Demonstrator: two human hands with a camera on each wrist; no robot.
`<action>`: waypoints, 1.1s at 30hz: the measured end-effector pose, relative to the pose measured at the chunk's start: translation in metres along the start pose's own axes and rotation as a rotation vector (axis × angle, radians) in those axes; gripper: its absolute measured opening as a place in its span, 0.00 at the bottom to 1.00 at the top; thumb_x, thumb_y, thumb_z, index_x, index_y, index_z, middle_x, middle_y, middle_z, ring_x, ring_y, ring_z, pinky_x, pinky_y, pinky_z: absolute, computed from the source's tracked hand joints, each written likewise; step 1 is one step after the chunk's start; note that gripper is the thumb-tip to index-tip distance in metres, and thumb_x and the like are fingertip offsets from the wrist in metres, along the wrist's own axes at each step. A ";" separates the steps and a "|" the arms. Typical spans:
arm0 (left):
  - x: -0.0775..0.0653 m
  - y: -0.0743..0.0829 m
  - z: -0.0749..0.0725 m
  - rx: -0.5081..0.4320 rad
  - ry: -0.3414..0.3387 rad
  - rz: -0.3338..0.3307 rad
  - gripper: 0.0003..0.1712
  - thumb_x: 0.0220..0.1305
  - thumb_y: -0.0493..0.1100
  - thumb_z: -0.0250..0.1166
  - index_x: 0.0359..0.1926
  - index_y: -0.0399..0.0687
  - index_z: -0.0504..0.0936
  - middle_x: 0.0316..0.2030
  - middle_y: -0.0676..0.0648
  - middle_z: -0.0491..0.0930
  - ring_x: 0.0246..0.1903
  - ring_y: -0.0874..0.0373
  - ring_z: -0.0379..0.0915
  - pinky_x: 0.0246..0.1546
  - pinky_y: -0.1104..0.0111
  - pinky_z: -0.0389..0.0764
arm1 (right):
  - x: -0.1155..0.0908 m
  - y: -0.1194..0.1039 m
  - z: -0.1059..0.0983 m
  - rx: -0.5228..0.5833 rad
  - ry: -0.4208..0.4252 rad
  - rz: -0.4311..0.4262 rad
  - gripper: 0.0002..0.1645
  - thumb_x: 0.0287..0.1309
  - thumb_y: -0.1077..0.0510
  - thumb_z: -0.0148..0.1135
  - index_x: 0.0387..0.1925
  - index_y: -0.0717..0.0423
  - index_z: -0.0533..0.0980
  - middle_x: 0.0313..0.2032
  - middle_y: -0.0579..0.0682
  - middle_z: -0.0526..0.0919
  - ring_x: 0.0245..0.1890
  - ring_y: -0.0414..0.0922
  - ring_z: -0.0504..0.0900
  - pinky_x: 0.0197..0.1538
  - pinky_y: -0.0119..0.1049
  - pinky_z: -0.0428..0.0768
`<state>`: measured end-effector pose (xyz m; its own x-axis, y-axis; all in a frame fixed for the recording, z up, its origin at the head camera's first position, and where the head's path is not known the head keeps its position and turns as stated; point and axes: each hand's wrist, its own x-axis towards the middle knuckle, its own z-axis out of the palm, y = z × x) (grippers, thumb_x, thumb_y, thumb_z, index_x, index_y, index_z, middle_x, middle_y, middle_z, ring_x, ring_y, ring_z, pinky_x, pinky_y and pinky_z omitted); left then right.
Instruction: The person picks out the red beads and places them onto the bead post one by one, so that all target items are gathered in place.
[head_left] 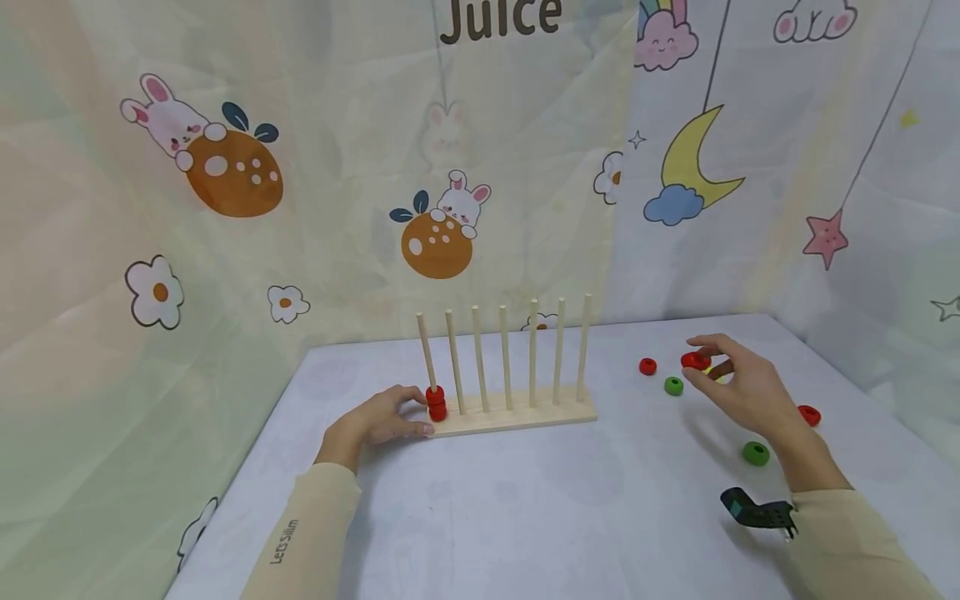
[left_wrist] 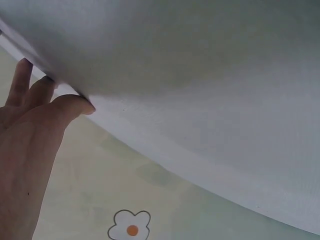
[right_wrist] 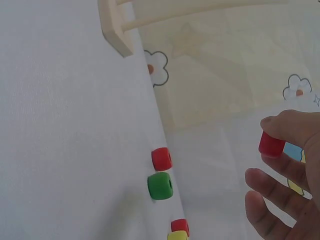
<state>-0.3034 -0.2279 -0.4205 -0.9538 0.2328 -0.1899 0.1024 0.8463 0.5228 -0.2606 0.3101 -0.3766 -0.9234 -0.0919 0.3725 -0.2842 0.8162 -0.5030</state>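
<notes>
A wooden peg stand (head_left: 517, 423) with a row of upright pegs stands on the table. Red beads (head_left: 436, 404) are stacked low on its leftmost peg. My left hand (head_left: 386, 417) holds the left end of the base, thumb in front and fingers behind; the left wrist view shows this hand (left_wrist: 37, 115), but not the stand. Over the table's right side, my right hand (head_left: 738, 379) pinches a red bead (right_wrist: 271, 145) between thumb and index finger, the other fingers loosely bent. A yellow bead (right_wrist: 178, 235) and a red bead (right_wrist: 180, 225) lie on the table near this hand.
Left of the right hand lie a red bead (head_left: 648, 367) and a green bead (head_left: 673, 386). Another green bead (head_left: 756, 453) and red bead (head_left: 809, 415) lie near the right forearm. A black device (head_left: 757, 510) sits at the right cuff. Printed curtains (head_left: 337, 208) hang behind the table.
</notes>
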 end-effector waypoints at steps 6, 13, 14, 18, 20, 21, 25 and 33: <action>-0.002 0.001 0.000 -0.007 -0.001 -0.019 0.30 0.55 0.59 0.78 0.58 0.66 0.79 0.71 0.45 0.69 0.72 0.41 0.62 0.69 0.39 0.64 | 0.004 -0.009 0.004 0.015 -0.007 -0.018 0.28 0.68 0.49 0.67 0.64 0.56 0.75 0.57 0.62 0.78 0.47 0.57 0.78 0.35 0.35 0.78; -0.001 0.002 0.004 -0.006 0.018 -0.031 0.29 0.55 0.59 0.78 0.57 0.66 0.79 0.70 0.46 0.70 0.71 0.42 0.62 0.69 0.39 0.65 | 0.008 -0.017 0.007 0.029 0.023 -0.048 0.26 0.69 0.49 0.66 0.64 0.55 0.77 0.53 0.58 0.79 0.44 0.54 0.77 0.32 0.30 0.76; -0.001 0.001 0.004 -0.005 0.017 -0.036 0.29 0.55 0.59 0.78 0.57 0.66 0.79 0.70 0.46 0.70 0.71 0.42 0.62 0.69 0.38 0.65 | 0.009 -0.019 0.008 0.034 0.035 -0.050 0.27 0.69 0.50 0.66 0.64 0.55 0.77 0.53 0.58 0.79 0.43 0.53 0.77 0.31 0.29 0.76; -0.002 0.000 0.001 -0.002 0.008 -0.049 0.31 0.54 0.60 0.79 0.58 0.68 0.79 0.70 0.46 0.69 0.71 0.41 0.62 0.68 0.37 0.65 | 0.012 -0.027 0.010 0.061 0.070 -0.051 0.29 0.68 0.51 0.67 0.67 0.54 0.73 0.54 0.59 0.79 0.41 0.52 0.79 0.29 0.29 0.77; -0.001 0.001 -0.001 -0.002 0.002 -0.045 0.31 0.54 0.59 0.79 0.58 0.68 0.79 0.71 0.45 0.69 0.71 0.40 0.62 0.68 0.37 0.65 | 0.014 -0.030 0.010 0.073 0.090 -0.067 0.30 0.67 0.53 0.68 0.67 0.54 0.73 0.54 0.59 0.80 0.40 0.52 0.79 0.29 0.29 0.77; -0.001 0.001 -0.001 -0.003 0.000 -0.044 0.31 0.54 0.59 0.79 0.58 0.68 0.79 0.71 0.45 0.69 0.71 0.41 0.62 0.68 0.38 0.65 | 0.014 -0.032 0.009 0.079 0.101 -0.077 0.29 0.67 0.54 0.68 0.67 0.54 0.73 0.54 0.59 0.80 0.39 0.51 0.79 0.29 0.29 0.77; 0.000 0.001 -0.002 -0.002 -0.005 -0.038 0.31 0.54 0.59 0.79 0.58 0.68 0.79 0.71 0.45 0.69 0.71 0.41 0.62 0.68 0.38 0.65 | 0.019 -0.041 0.009 0.092 0.155 -0.134 0.26 0.63 0.57 0.71 0.62 0.54 0.77 0.54 0.57 0.82 0.36 0.45 0.79 0.27 0.29 0.77; 0.001 -0.001 -0.001 0.001 -0.009 -0.029 0.30 0.55 0.59 0.78 0.57 0.67 0.79 0.70 0.46 0.70 0.70 0.41 0.63 0.68 0.39 0.66 | 0.025 -0.058 0.020 0.185 0.238 -0.228 0.21 0.60 0.62 0.73 0.55 0.57 0.81 0.49 0.54 0.83 0.31 0.36 0.79 0.29 0.23 0.78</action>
<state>-0.3051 -0.2291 -0.4206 -0.9539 0.2119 -0.2126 0.0745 0.8532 0.5162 -0.2721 0.2488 -0.3541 -0.7517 -0.1067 0.6508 -0.5375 0.6710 -0.5108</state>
